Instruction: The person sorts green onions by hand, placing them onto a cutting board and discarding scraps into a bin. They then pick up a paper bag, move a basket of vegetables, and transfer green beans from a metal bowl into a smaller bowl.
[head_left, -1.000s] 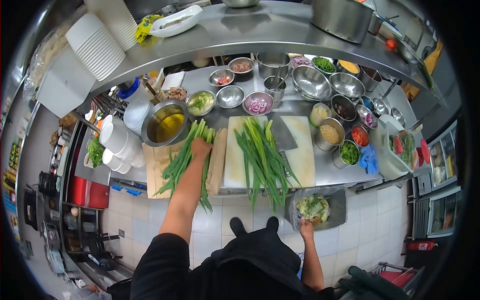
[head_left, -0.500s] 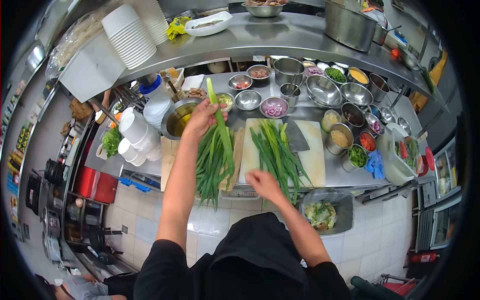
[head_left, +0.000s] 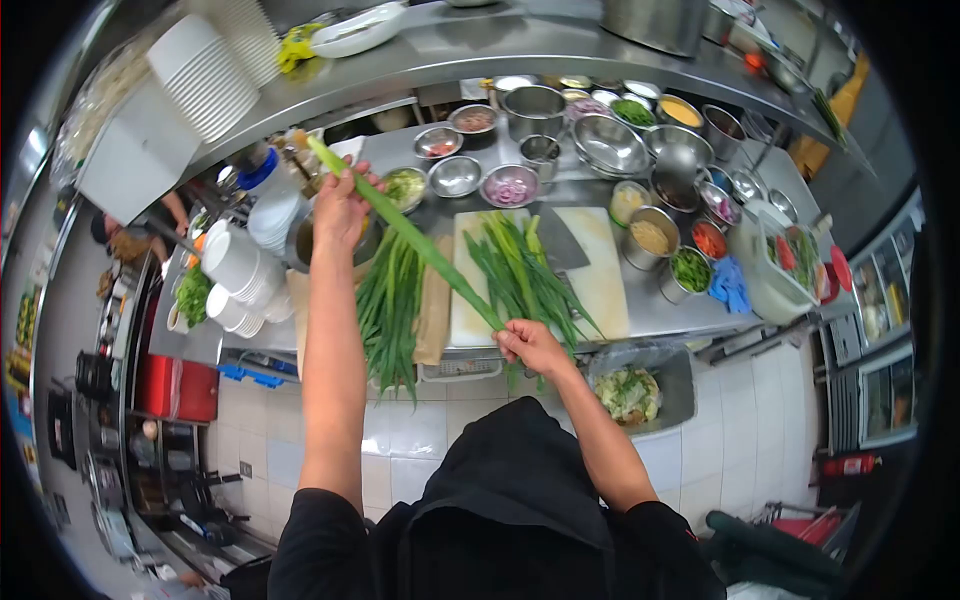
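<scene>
A long green onion (head_left: pixel 425 245) stretches diagonally between my two hands above the counter. My left hand (head_left: pixel 345 203) is closed round it near its paler end. Its dark leafy end is pinched in the fingers of my right hand (head_left: pixel 530 346). Below it on the left, a bunch of green onions (head_left: pixel 388 310) lies with its leaves hanging over the counter's front edge. Another bunch (head_left: pixel 515 265) rests on the white cutting board (head_left: pixel 600 300), beside a broad-bladed knife (head_left: pixel 562 245) whose handle is partly hidden under the leaves.
Metal bowls of chopped onion (head_left: pixel 510 187) and other ingredients crowd the back. White container stacks (head_left: pixel 240 260) stand left, a blue cloth (head_left: pixel 730 285) right. A steel shelf (head_left: pixel 480 50) spans above. A lined bin of scraps (head_left: pixel 628 395) sits below the front edge. Another person (head_left: pixel 170 215) is far left.
My right hand has taken hold of the onion's leafy end. The green onion has swung from nearly upright to a diagonal, pulled straight between both hands. The view has shifted slightly.
</scene>
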